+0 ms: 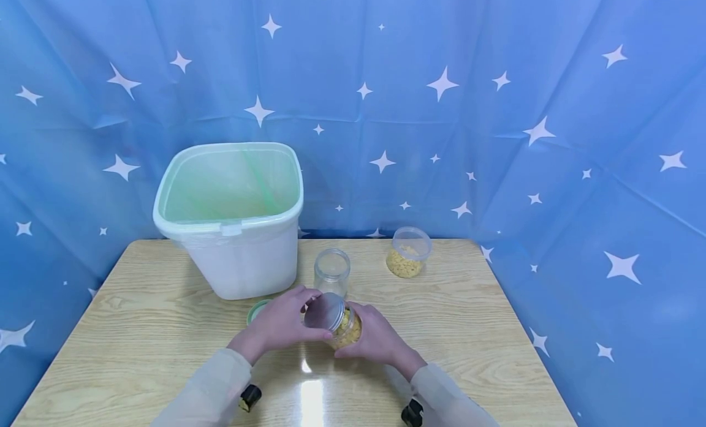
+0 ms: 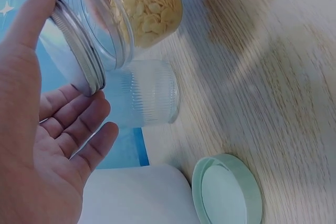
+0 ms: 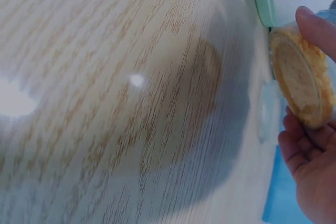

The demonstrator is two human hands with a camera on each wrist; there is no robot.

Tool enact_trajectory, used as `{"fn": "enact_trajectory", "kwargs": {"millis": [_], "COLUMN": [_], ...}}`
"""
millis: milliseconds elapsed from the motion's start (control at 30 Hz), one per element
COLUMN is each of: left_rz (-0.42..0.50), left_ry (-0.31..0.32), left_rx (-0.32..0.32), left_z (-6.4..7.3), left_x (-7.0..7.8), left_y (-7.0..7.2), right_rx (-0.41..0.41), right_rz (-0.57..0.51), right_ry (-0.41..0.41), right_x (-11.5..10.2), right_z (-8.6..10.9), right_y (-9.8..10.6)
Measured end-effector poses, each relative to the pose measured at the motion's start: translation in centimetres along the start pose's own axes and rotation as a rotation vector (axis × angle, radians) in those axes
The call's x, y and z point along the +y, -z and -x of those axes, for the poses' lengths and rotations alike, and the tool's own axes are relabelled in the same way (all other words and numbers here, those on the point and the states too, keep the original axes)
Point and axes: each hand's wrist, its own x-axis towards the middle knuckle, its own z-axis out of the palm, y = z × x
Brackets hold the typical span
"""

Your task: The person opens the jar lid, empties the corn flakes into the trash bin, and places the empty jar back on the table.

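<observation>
My left hand [image 1: 284, 323] pinches a silver screw lid [image 2: 80, 45] by its edge, thumb on one side and fingertips on the other. Just beside the lid is the open mouth of a clear jar [image 2: 152, 11], partly filled with yellow flakes. The right hand [image 1: 382, 336] grips this jar round its side and keeps it tilted above the table, as its base [image 3: 299, 74] shows in the right wrist view. Directly behind both hands stands an empty ribbed glass jar [image 1: 331, 272]. A pale green lid [image 2: 231, 190] lies by the left hand, partly hidden by it in the head view.
A large white bin [image 1: 242, 261] with a green-tinted liner stands at the back left of the wooden table [image 1: 138, 353]. Toward the back right is a clear tub [image 1: 405, 264] with yellow flakes inside. A blue star-patterned curtain [image 1: 397, 127] hangs behind the table.
</observation>
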Motion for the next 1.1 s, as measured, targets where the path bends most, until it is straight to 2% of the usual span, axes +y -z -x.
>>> {"fn": "enact_trajectory", "kwargs": {"millis": [300,500,767,1000,1100], "left_rz": [0.006,0.058,0.109,0.113,0.117], "left_ry": [-0.027,-0.022,-0.064,0.006,0.013], "left_rx": [0.039,0.069,0.07,0.061,0.061], "left_z": [0.3,0.7,1.6,2.8,3.3], "left_x": [-0.8,-1.5,-3.4,-5.3,-6.1], "left_y": [0.1,0.4,0.8,1.6,1.9], "right_rx": [0.003,0.008,0.022,0.012,0.006], "right_rz": [0.023,0.042,0.035,0.041,0.04], "right_ry": [-0.036,-0.076,-0.087,-0.113,-0.126], "right_x": [0.0,-0.1,0.3,0.3,0.3], "right_z": [0.2,0.5,0.7,0.9,0.9], "right_y": [0.4,0.6,0.5,0.6,0.6]}}
